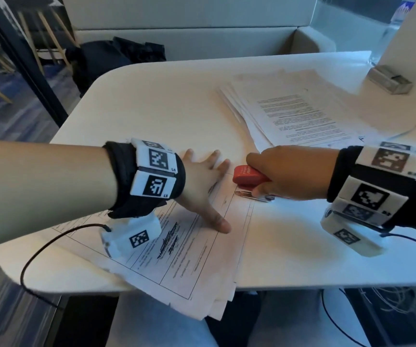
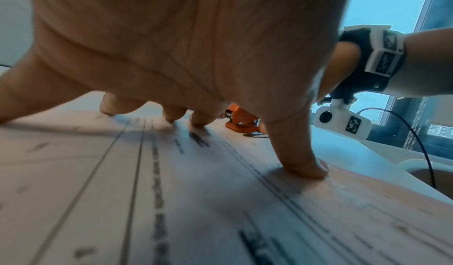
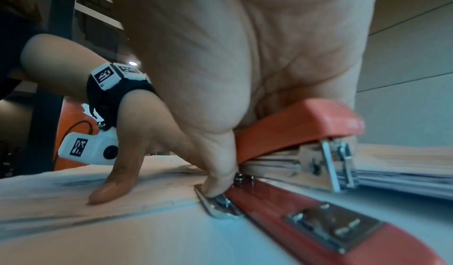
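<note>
A stack of printed forms (image 1: pixel 189 254) lies on the near left of the white table (image 1: pixel 164 96), its lower end hanging over the front edge. My left hand (image 1: pixel 202 181) presses flat on the stack (image 2: pixel 196 201) with fingers spread and the thumb (image 2: pixel 301 164) pushed down. My right hand (image 1: pixel 289 171) grips a red stapler (image 1: pixel 248 175) at the stack's far right corner. In the right wrist view the stapler's top arm (image 3: pixel 301 122) sits in the palm, raised off its base (image 3: pixel 318 220), which lies on the table. Whether paper sits between the two arms is hidden.
A second, looser pile of printed sheets (image 1: pixel 297 111) spreads over the right back of the table. A small metal box (image 1: pixel 389 80) stands at the far right. A black bag (image 1: pixel 117 58) rests on the sofa behind. Wrist-camera cables (image 1: pixel 39 251) hang over the front edge.
</note>
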`<state>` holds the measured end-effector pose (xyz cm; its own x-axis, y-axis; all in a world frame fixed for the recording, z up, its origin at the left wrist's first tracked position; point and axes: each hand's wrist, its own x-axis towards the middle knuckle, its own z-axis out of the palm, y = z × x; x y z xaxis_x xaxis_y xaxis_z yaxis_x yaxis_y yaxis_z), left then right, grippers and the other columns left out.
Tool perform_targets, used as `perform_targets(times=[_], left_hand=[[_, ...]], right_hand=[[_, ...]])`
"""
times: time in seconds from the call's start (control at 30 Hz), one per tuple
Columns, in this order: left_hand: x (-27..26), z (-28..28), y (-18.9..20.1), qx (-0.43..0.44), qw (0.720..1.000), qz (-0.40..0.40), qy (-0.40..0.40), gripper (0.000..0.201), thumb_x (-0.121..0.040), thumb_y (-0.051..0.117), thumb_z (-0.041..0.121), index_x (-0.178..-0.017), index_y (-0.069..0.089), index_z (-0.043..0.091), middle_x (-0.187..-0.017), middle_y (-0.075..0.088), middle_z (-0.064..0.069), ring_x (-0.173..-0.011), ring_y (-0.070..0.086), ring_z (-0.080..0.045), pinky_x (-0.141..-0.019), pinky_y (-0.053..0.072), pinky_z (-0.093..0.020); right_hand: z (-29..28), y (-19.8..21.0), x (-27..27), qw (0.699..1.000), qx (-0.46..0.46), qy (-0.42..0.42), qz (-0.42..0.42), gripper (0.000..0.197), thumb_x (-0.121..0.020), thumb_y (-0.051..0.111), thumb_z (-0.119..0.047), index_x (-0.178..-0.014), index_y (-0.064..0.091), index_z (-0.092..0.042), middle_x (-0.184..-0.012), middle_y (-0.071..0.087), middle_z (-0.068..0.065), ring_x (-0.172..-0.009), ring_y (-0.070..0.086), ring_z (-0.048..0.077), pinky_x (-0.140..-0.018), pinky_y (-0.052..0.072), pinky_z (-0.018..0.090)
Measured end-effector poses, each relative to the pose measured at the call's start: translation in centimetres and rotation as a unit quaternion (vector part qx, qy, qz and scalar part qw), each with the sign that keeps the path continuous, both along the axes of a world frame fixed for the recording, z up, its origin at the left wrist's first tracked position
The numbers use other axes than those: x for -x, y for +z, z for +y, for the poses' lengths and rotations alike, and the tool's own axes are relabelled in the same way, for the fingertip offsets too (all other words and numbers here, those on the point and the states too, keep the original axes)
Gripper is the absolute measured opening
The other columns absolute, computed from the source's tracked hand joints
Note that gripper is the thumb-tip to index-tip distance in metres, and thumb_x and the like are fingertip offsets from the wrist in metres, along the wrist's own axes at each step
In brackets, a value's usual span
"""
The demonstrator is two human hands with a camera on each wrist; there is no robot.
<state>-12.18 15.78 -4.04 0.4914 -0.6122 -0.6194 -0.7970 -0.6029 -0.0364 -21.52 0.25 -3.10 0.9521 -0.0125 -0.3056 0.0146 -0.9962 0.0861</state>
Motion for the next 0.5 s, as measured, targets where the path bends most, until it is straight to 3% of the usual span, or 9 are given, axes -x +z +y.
perform_targets(times=[0.1,0.33,0.43,0.5], left_hand=[[0.0,0.3,-0.1,0.007,1.0,0.004,-0.002,0.13,-0.059,0.056,0.085,-0.144,-0.028,0.034,-0.153,-0.034,0.01,-0.142,-0.022,-0.04,-0.115,0.004,-0.055],[0.4,0.3,0.3,0.006,1.0,0.003,-0.004,0.123,-0.063,0.054,0.083,-0.144,-0.028,0.039,-0.153,-0.035,0.007,-0.141,-0.025,-0.038,-0.115,-0.003,-0.052],[0.4,0.4,0.2,0.004,1.0,0.003,0.002,0.125,-0.061,0.054,0.084,-0.144,-0.029,0.038,-0.152,-0.037,0.009,-0.14,-0.027,-0.04,-0.114,-0.001,-0.055],[0.5,0.5,0.2,0.007,1.0,0.005,0.001,0.124,-0.062,0.054,0.083,-0.144,-0.028,0.039,-0.152,-0.037,0.008,-0.14,-0.027,-0.038,-0.114,-0.002,-0.055]], right_hand=[[0.3,0.0,-0.4,1.0,0.005,0.012,0.001,0.03,-0.095,0.052,-0.045,-0.096,0.03,-0.024,-0.076,0.044,-0.007,-0.065,0.042,0.008,-0.065,0.035,0.026],[1.2,-0.5,-1.0,0.999,0.028,0.021,-0.008,0.034,-0.097,0.047,-0.046,-0.097,0.022,-0.024,-0.075,0.032,-0.007,-0.07,0.038,0.012,-0.069,0.041,0.031],[1.4,-0.6,-1.2,1.0,0.025,-0.007,0.016,0.032,-0.097,0.046,-0.047,-0.102,0.029,-0.019,-0.079,0.04,-0.003,-0.067,0.041,0.012,-0.069,0.044,0.034],[1.7,-0.7,-1.1,0.999,0.042,0.001,0.017,0.038,-0.097,0.044,-0.047,-0.116,0.035,-0.016,-0.09,0.045,0.001,-0.075,0.045,0.016,-0.071,0.046,0.033]])
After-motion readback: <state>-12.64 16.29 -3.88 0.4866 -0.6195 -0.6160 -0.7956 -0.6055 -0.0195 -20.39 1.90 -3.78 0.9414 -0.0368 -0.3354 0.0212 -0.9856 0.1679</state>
